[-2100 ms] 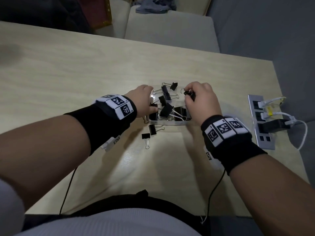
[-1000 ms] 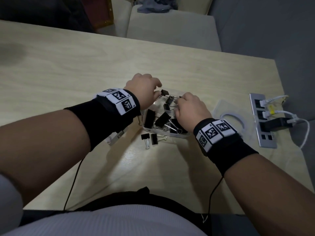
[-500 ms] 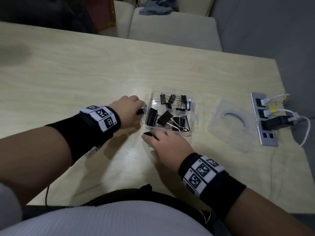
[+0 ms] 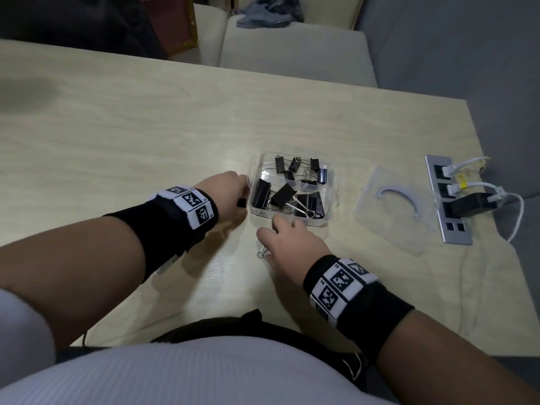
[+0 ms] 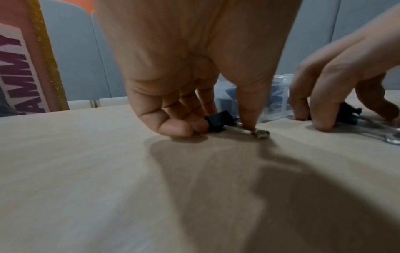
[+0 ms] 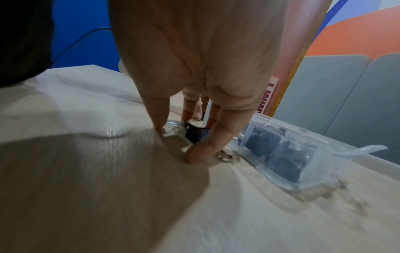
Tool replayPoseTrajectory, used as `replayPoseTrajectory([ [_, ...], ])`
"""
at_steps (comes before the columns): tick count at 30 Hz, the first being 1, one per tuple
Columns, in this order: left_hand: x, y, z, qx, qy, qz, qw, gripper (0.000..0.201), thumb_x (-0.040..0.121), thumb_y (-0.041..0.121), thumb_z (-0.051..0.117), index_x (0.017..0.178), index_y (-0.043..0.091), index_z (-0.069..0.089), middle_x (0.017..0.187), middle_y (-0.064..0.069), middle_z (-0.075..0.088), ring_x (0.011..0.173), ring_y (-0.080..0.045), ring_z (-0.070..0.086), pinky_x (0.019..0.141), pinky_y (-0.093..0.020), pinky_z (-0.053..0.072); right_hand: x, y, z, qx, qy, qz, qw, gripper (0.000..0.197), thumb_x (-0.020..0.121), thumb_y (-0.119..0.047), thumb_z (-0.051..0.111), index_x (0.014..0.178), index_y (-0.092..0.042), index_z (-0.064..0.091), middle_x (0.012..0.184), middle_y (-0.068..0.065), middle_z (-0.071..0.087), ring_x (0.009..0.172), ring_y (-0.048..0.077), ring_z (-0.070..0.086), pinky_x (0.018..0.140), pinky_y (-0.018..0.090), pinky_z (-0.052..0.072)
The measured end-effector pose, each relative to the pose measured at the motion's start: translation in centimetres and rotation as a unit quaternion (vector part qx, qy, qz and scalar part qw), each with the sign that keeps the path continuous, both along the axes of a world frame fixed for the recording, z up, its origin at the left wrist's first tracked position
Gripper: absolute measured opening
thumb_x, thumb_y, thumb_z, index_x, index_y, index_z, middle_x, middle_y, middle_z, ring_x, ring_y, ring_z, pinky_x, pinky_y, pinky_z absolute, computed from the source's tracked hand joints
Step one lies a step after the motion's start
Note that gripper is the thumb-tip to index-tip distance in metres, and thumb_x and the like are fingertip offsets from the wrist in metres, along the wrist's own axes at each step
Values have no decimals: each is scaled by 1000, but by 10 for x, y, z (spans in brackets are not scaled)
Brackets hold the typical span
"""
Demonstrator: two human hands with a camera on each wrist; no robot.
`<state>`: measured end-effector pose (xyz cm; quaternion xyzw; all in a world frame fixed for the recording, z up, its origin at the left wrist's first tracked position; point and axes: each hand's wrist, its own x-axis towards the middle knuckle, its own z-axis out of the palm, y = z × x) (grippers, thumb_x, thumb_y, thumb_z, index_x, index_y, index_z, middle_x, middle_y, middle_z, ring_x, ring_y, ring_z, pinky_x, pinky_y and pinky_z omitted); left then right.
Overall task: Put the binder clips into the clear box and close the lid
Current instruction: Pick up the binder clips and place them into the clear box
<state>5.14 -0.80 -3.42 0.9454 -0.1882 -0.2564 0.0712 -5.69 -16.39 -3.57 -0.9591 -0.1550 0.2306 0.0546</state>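
Note:
The clear box (image 4: 329, 197) sits open on the table with several black binder clips (image 4: 282, 195) inside. Its clear lid (image 4: 391, 226) lies flat to the right. My left hand (image 4: 244, 197) is at the box's left side, where thumb and curled fingers pinch a small black clip (image 5: 218, 122) lying on the table. My right hand (image 4: 271, 229) is just in front of the box. Its fingers straddle and grip another black clip (image 6: 195, 134), whose wire handle (image 4: 261, 252) sticks out to the left. The right wrist view shows the box (image 6: 320, 164) beside this hand.
A grey power strip (image 4: 447, 206) with white cables and a black plug lies along the table's right edge. Pale chairs (image 4: 295, 51) stand beyond the far edge. My wrist cables trail off the near edge.
Both hands left the box. The left went down to the table at its left side and the right came to the table in front, each onto a loose clip.

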Motion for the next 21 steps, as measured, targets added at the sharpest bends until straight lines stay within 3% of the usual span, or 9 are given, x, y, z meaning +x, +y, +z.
replayPoseTrajectory([
  [3, 2, -3, 3, 17, 29, 11, 999, 24, 71, 26, 73, 91, 17, 64, 93, -5, 66, 79, -23, 59, 66, -29, 47, 3, -1, -1, -10, 10, -12, 1000, 28, 90, -4, 51, 114, -17, 45, 119, 10, 40, 106, 36, 42, 67, 43, 45],
  [5, 5, 0, 6, 30, 43, 16, 998, 21, 70, 30, 76, 84, 17, 66, 87, -4, 70, 78, -24, 62, 65, -28, 47, 4, -3, -2, -7, 15, -18, 1000, 29, 87, 3, 47, 111, -14, 48, 115, 12, 42, 106, 36, 44, 66, 42, 44],
  [10, 21, 11, 21, 39, -13, 68, 997, 28, 81, 32, 67, 97, 10, 60, 91, -9, 66, 79, -26, 55, 67, -32, 46, 4, -15, -4, 26, 8, -28, 999, 27, 85, 3, 47, 106, -12, 53, 113, 9, 46, 108, 32, 45, 77, 41, 51],
  [16, 53, -1, 43, -104, -80, 177, 975, 25, 81, 33, 63, 98, 14, 58, 86, -4, 61, 84, -25, 55, 71, -32, 43, 6, -19, 5, 148, -22, -57, 987, 12, 82, -10, 59, 93, -14, 62, 105, 3, 54, 93, 25, 55, 70, 27, 41],
  [21, 58, -31, 53, -172, -53, 164, 970, 22, 85, 34, 59, 101, 19, 63, 92, -3, 72, 92, -22, 65, 79, -33, 49, 17, -21, 26, 256, -41, -157, 953, 12, 82, -14, 64, 92, -20, 66, 103, -3, 55, 89, 14, 56, 80, 24, 46],
])
